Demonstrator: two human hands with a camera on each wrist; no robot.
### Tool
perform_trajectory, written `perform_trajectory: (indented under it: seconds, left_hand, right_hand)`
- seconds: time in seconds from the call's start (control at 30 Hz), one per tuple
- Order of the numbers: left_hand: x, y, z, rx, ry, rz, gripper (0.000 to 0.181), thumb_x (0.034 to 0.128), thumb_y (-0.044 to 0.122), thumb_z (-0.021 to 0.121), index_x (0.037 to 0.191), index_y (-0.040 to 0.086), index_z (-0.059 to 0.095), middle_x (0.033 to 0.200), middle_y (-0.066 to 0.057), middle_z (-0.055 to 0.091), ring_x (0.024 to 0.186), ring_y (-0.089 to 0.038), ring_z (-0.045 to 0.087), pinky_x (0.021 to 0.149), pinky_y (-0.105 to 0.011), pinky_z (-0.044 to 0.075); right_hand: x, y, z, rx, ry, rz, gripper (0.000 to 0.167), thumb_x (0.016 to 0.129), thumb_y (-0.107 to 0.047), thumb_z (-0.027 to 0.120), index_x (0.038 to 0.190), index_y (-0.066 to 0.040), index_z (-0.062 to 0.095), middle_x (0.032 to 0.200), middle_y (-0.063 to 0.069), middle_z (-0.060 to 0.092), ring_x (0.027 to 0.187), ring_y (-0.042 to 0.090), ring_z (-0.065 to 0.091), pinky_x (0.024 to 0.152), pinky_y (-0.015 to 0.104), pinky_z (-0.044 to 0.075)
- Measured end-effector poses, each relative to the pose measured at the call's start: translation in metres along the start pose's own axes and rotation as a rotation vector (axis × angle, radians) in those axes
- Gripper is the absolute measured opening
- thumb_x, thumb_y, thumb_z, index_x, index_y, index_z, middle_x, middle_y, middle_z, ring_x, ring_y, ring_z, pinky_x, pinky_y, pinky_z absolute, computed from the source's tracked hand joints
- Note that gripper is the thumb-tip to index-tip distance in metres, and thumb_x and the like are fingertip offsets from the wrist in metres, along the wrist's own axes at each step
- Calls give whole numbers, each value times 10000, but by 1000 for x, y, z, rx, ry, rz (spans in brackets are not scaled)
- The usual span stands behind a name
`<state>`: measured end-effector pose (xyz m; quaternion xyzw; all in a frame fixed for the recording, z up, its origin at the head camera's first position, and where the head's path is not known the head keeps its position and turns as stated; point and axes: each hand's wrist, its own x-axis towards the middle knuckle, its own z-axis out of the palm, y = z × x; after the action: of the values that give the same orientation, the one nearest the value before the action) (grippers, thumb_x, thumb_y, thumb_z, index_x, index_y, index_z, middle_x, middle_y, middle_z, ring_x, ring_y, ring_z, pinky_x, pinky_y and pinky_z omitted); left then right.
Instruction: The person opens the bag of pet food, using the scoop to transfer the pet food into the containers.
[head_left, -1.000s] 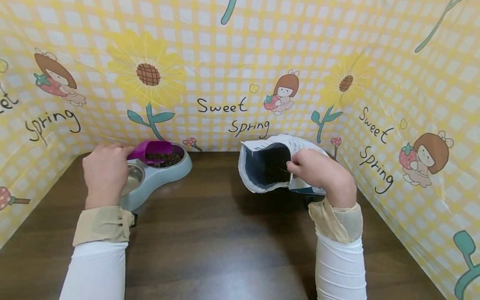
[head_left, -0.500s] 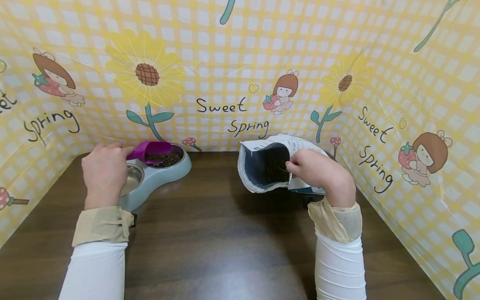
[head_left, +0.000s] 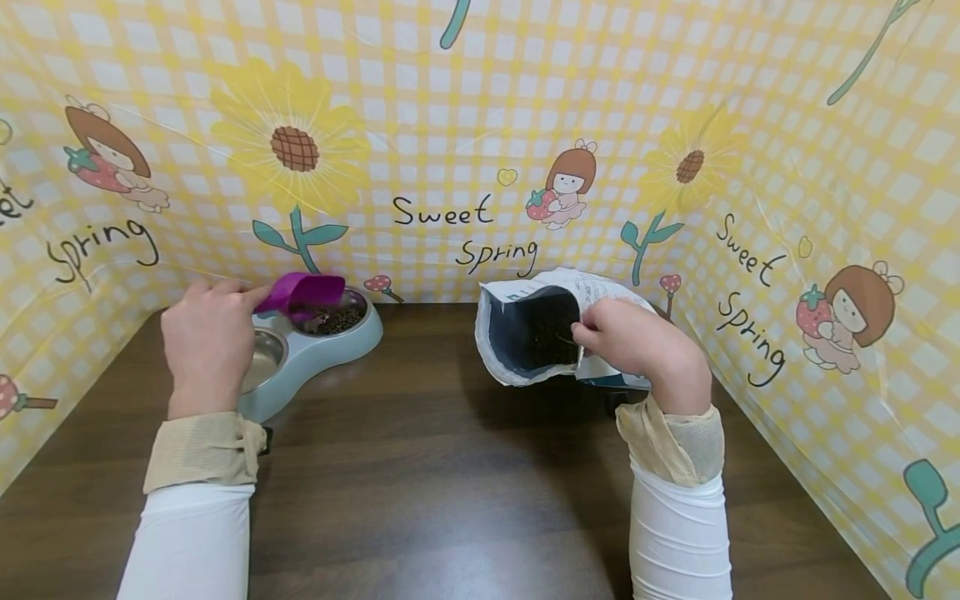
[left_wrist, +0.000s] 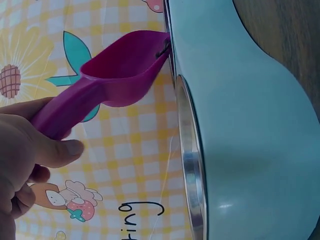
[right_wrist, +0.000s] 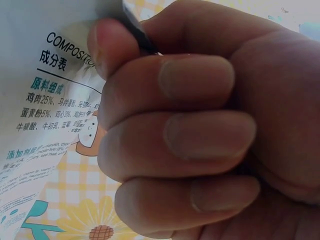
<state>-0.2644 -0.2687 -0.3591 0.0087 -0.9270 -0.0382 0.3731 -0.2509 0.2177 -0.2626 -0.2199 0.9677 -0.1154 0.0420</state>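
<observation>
My left hand (head_left: 210, 346) grips the handle of a purple scoop (head_left: 318, 287). The scoop tilts over the far bowl of a pale blue double pet bowl (head_left: 348, 350), its lip down at the brown kibble (head_left: 341, 322) there. In the left wrist view the scoop (left_wrist: 120, 70) looks nearly emptied, with a few dark pieces at its lip. On the right, my right hand (head_left: 637, 342) pinches the rim of an opened white food bag (head_left: 491, 342), with dark kibble inside. Curled fingers (right_wrist: 195, 80) and the bag's printed side (right_wrist: 45, 115) show in the right wrist view.
The nearer metal bowl (head_left: 266, 358) of the pair is partly hidden behind my left hand. A brown wood-grain table (head_left: 420, 467) lies under everything. Yellow checked cloth (head_left: 450, 125) walls the back and both sides, close behind the bowls and the bag.
The purple scoop has tipped further and risen slightly at its back, and the kibble in it has slid out into the far bowl. My right hand and the bag have stayed put.
</observation>
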Motion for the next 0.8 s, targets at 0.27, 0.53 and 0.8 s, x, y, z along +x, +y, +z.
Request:
perform_trajectory:
  seconds: [0.27, 0.53, 0.8]
  left_hand:
    - [-1, 3, 2, -31, 145, 32, 381, 1045, -2, 506, 1157, 144, 840, 1076, -168, 800, 1024, -497, 667, 594, -688, 512]
    - [0, 2, 2, -34, 193, 63, 396, 1057, -16, 507, 1168, 164, 842, 1061, -170, 801, 1003, -482, 666, 597, -668, 521]
    - [-1, 1, 0, -53, 123, 14, 422, 1046, -17, 476, 1179, 157, 836, 1101, -156, 801, 1059, -463, 659, 676, -666, 544]
  right_hand:
    - [0, 0, 1, 1, 11, -8, 505, 1101, -169, 525, 598, -175, 475, 575, -56, 371, 535, 131, 415, 618, 297, 397]
    - [0, 0, 0, -1, 12, -8, 507, 1099, -170, 527, 596, -179, 464, 575, -58, 360, 538, 132, 408, 622, 297, 393]
    - [0, 0, 0, 2, -3, 4, 475, 1102, -181, 527, 629, -137, 549, 594, -43, 414, 552, 139, 440, 629, 298, 412]
